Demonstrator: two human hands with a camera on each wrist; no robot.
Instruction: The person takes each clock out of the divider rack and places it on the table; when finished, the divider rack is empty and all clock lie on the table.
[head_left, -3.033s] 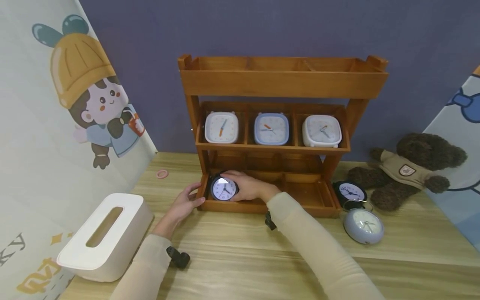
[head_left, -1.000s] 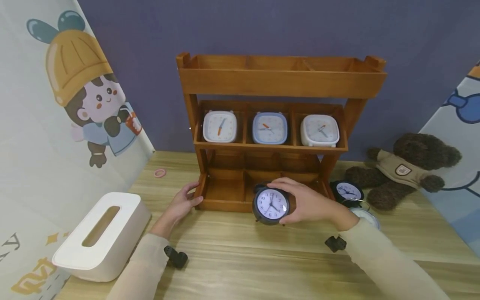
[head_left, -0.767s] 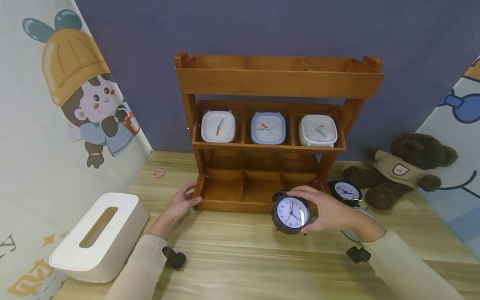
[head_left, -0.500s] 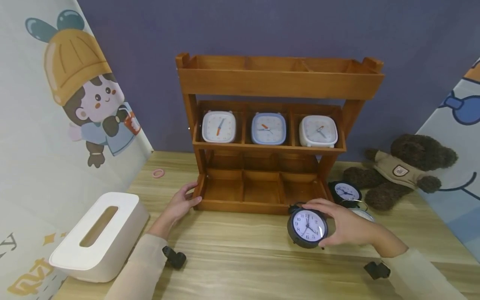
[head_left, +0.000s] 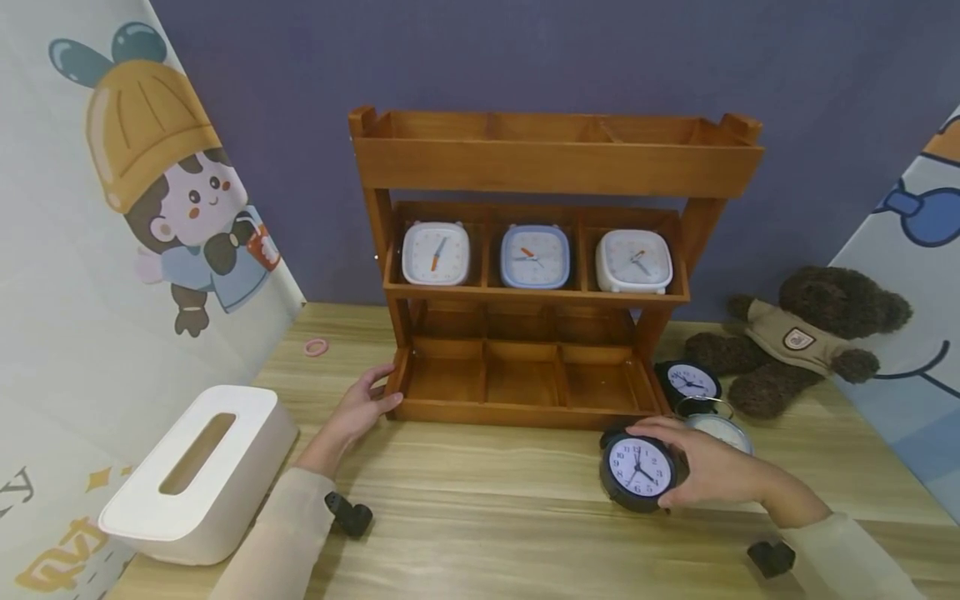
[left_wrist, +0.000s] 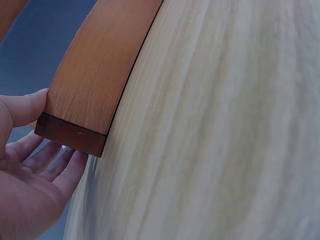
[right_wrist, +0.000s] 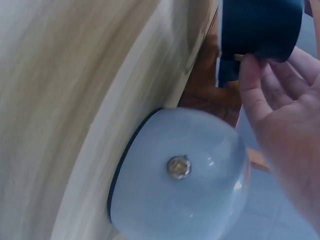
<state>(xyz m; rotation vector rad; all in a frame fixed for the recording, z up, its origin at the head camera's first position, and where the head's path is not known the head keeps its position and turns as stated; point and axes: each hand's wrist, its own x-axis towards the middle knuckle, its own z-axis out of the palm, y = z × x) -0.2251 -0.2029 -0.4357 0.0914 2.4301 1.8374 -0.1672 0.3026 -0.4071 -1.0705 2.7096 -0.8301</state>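
My right hand (head_left: 714, 467) pinches a round black alarm clock (head_left: 637, 468), white dial facing up and forward, in front of the wooden rack's right end. In the right wrist view, the thumb and fingers are on the clock's dark body (right_wrist: 260, 30), beside a grey-blue alarm clock (right_wrist: 180, 170). My left hand (head_left: 358, 410) holds the front left corner of the brown wooden rack (head_left: 517, 414). The left wrist view shows the thumb on one side of the rack's end (left_wrist: 72, 135) and the fingertips on the other. The lower tier's compartments hold nothing.
Three rounded square clocks, white (head_left: 436, 253), blue (head_left: 535, 257) and white (head_left: 634, 261), sit in the middle tier. A black clock (head_left: 688, 385) and a teddy bear (head_left: 795, 337) are at right. Left are a white tissue box (head_left: 247, 483) and pink ring (head_left: 316, 347).
My right hand has taken the black alarm clock out of the lower left compartment and carried it right and forward over the table. My left hand stays at the rack's corner.
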